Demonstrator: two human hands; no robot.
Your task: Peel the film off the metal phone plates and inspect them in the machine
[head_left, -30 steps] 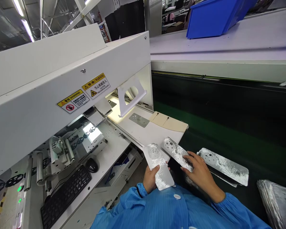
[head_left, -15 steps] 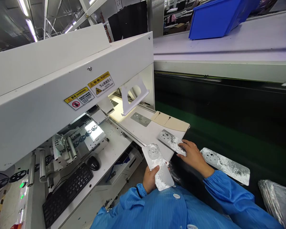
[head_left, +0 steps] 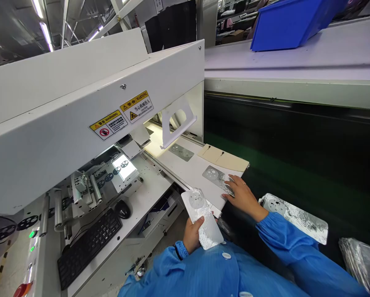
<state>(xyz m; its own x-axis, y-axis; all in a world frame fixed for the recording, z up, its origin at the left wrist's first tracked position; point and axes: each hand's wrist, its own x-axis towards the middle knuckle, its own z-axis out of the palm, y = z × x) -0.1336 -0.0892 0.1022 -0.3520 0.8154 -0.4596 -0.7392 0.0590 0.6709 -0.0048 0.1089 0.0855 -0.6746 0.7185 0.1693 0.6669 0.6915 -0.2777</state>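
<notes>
My left hand (head_left: pixel 191 236) is closed around a phone back cover (head_left: pixel 207 225), silvery white with a round camera area full of holes, held tilted in front of my body. Whether more covers lie beneath it I cannot tell. My right hand (head_left: pixel 243 200) rests its spread fingertips on the lower end of a grey patterned cover (head_left: pixel 214 175), which lies flat on the white feeding surface (head_left: pixel 200 183). Farther along that surface, toward the machine, lies another cover (head_left: pixel 181 152). To the right of my right wrist, more patterned covers (head_left: pixel 299 218) lie on the dark belt.
A white machine (head_left: pixel 64 123) with warning labels spans the left, a white guard (head_left: pixel 179 126) hanging over the feeding surface. A keyboard (head_left: pixel 89 247) and mouse (head_left: pixel 122 209) sit at left. A wrapped stack (head_left: pixel 362 264) lies at lower right. A blue bin (head_left: pixel 280 29) stands on the upper shelf.
My right hand has set its cover down flat on the feeding surface and its fingers have loosened and spread. My left hand still holds its cover. The view has shifted slightly.
</notes>
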